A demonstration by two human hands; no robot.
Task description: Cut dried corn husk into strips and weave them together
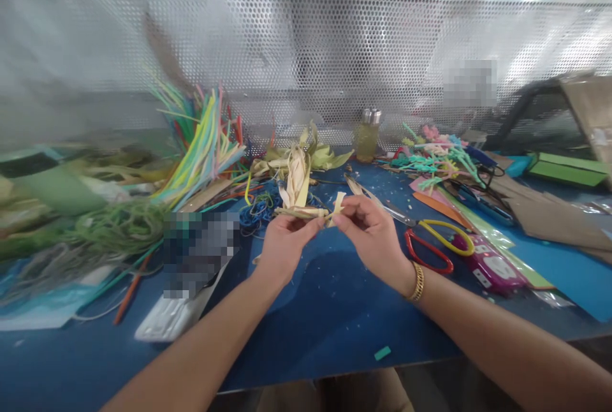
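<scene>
Above the middle of the table, my left hand [285, 243] grips a slim corn husk bundle [302, 212] lying crosswise, its fingers closed round the near side. My right hand [374, 233], with a gold bracelet at the wrist, pinches a pale corn husk strip [339, 201] at the bundle's right end. The strip sticks up past the fingertips, and the two hands nearly meet. Just behind them stands a folded piece of dry corn husk [297, 176]; whether it joins the held bundle, I cannot tell. Greener loose husks [329, 157] lie farther back.
Scissors [435, 243] with red and yellow handles lie right of my right hand, beside a purple case [495, 265]. Coloured strips [203, 144], green cord [129, 227] and blue string [261, 213] crowd the left. A glass jar [368, 138] stands before a perforated metal panel [335, 48].
</scene>
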